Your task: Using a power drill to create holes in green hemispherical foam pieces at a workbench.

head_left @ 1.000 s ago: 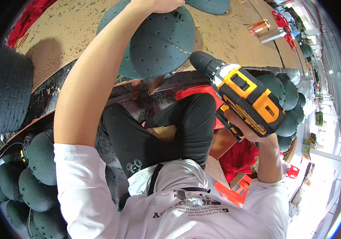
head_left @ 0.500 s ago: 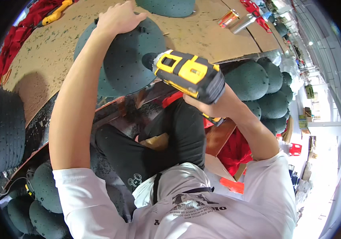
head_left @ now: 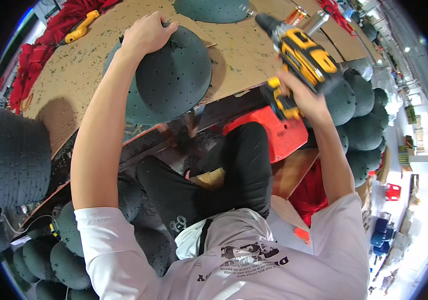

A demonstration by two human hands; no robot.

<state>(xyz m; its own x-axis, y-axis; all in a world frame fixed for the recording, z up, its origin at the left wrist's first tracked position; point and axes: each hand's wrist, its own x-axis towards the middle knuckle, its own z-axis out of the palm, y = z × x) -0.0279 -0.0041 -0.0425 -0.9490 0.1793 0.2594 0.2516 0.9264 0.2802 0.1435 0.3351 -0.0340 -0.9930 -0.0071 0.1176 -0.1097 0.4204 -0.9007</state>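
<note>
A dark green dome-shaped shell (head_left: 174, 75), dotted with small holes, sits at the near edge of the cardboard-covered table (head_left: 254, 65). Another dark green shell is partly covered beneath it. My left hand (head_left: 149, 35) grips the dome's far side, fingers curled over it. In my right hand (head_left: 299, 92) is a yellow and black cordless drill (head_left: 306, 55), raised to the right of the dome and apart from it. Its black nose points toward the far left. A second perforated shell (head_left: 211, 10) lies farther back on the table.
Stacked dark shells (head_left: 14, 160) stand at the left, with more shells (head_left: 364, 132) piled at right and lower left. Beyond the dome lie a yellow tool (head_left: 81, 27) and red cloth (head_left: 29, 65). A red plastic piece (head_left: 274, 132) and an open carton (head_left: 294, 172) are by my knee.
The drill has come away from the dome and moved up and to the right in my right hand. My left hand keeps its place on the dome.
</note>
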